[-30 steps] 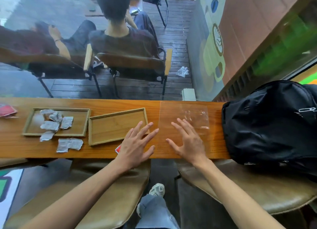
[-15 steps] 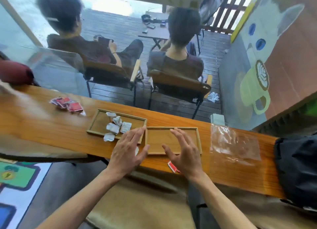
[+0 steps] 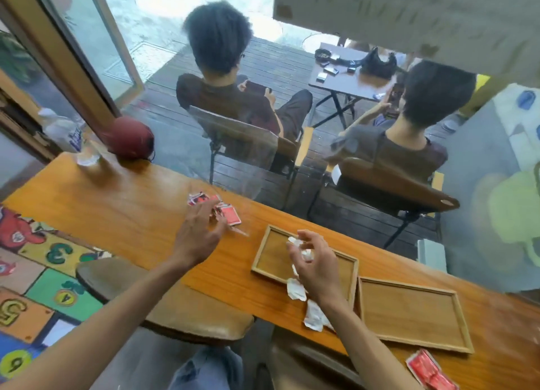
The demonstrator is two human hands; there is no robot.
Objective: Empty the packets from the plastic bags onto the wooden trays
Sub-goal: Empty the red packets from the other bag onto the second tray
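The left hand (image 3: 195,237) extends over the long orange-brown wooden counter (image 3: 117,211), fingers spread and empty, fingertips at the cluster of red packets inside a clear plastic bag (image 3: 217,207). The right hand (image 3: 314,268) hovers above the left rectangular wooden tray (image 3: 271,253), fingers loosely curled, holding nothing. Crumpled white packets (image 3: 295,288) lie in and beside this tray. The right rectangular wooden tray (image 3: 415,313) adjoins it. A single red packet (image 3: 429,372) lies near the counter edge.

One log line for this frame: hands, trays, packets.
left hand: open, reaching red packets | right hand: over left tray | right tray: bare
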